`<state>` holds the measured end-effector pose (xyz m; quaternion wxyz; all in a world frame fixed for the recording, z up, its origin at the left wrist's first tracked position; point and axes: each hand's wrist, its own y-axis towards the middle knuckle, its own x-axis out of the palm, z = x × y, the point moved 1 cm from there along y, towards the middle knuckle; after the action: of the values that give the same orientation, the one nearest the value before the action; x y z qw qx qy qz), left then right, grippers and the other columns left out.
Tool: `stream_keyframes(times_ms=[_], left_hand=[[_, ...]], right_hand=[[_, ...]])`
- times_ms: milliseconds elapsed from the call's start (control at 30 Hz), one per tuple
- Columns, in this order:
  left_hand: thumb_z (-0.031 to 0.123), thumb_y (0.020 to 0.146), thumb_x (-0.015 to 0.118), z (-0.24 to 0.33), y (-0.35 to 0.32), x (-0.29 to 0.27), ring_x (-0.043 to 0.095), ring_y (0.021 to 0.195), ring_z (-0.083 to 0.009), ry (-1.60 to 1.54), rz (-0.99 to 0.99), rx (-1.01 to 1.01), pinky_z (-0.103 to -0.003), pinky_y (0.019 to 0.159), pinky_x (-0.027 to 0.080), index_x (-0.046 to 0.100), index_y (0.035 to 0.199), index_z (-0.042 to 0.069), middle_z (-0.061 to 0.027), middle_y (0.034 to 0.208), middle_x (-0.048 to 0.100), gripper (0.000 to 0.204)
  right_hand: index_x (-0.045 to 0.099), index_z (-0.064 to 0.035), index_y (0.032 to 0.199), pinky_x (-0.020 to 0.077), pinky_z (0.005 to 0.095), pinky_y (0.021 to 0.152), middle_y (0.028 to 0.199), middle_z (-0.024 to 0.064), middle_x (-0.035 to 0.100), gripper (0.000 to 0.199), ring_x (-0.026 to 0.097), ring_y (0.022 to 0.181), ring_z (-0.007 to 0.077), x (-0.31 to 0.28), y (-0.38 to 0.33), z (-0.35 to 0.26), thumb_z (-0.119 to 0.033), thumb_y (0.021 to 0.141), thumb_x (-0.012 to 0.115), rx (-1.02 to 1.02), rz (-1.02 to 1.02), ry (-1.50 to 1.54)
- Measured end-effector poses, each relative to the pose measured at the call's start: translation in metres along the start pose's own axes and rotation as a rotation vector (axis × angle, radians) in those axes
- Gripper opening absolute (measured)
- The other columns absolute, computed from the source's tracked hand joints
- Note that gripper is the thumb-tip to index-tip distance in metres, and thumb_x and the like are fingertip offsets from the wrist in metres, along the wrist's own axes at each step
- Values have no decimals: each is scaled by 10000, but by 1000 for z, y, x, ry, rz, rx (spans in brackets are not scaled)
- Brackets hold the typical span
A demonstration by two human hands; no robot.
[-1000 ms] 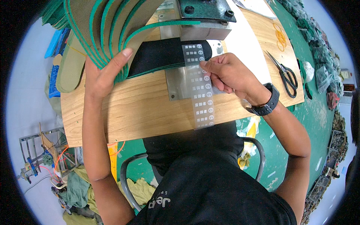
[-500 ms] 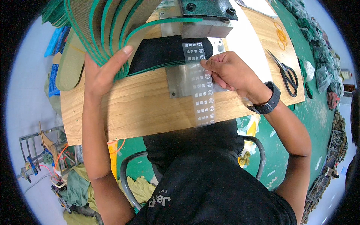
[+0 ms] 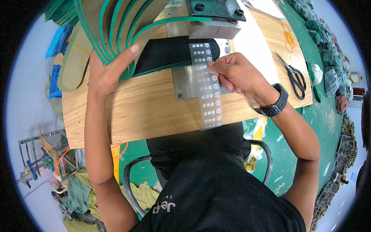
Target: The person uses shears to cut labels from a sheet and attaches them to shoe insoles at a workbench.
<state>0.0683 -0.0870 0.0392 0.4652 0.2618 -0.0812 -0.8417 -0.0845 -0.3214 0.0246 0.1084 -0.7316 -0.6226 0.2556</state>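
My left hand (image 3: 106, 75) grips a fanned stack of insoles (image 3: 103, 36) with green edges and khaki faces, thumb on the near side. Its lower layers run on to a black-topped insole (image 3: 164, 56) lying over a metal plate (image 3: 185, 87). Between thumb and fingertips, my right hand (image 3: 235, 73) pinches a clear film strip (image 3: 209, 102) with a column of white printed labels. The strip's far end lies across the black insole; its near end reaches towards the table's front edge. Just beyond stands a metal press block (image 3: 214, 29), with one insole curving up to its side.
Black-handled scissors (image 3: 296, 79) lie at the right of the wooden table (image 3: 135, 116), with yellow rubber bands (image 3: 289, 38) farther back. A khaki insole (image 3: 75, 62) and blue crates (image 3: 56, 73) are at the left. Bagged bundles (image 3: 332, 58) line the green floor.
My left hand and the insole stack have shifted slightly right. My right hand still pinches the film strip in nearly the same place.
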Motion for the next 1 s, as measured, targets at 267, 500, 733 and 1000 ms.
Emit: stream_keyframes(times_ms=[267, 500, 733, 1000], left_hand=[[243, 789, 711, -2, -1, -1, 601, 901, -184, -22, -19, -12, -315, 820, 477, 592, 1127, -34, -136, 1027, 648, 453], [227, 805, 701, -1, -1, 2, 591, 862, -162, -1, 9, -12, -295, 790, 480, 593, 1112, -34, -115, 1001, 647, 417], [273, 761, 729, -4, 0, 7, 611, 851, -194, 133, -47, -120, -303, 796, 481, 587, 1153, 11, -135, 979, 652, 493], [290, 609, 729, 10, 8, 32, 578, 965, -366, 824, -273, 269, -418, 885, 443, 412, 1323, 14, -229, 996, 614, 829]], right_hand=[[592, -34, 677, 243, 237, 357, 457, 9, 462, 322, 346, 362, 71, -2, 1, 1, -269, 895, 567, 16, -20, 6], [585, -36, 682, 248, 234, 360, 459, 8, 462, 318, 347, 365, 73, -1, -2, -1, -262, 905, 559, 38, -30, 49], [590, -34, 697, 228, 210, 325, 417, 1, 448, 310, 318, 318, 52, 2, -4, 0, -231, 933, 552, -16, 23, 48], [590, -34, 736, 288, 191, 362, 472, -2, 500, 285, 387, 362, 44, 7, -16, 2, -216, 944, 522, -74, 38, 96]])
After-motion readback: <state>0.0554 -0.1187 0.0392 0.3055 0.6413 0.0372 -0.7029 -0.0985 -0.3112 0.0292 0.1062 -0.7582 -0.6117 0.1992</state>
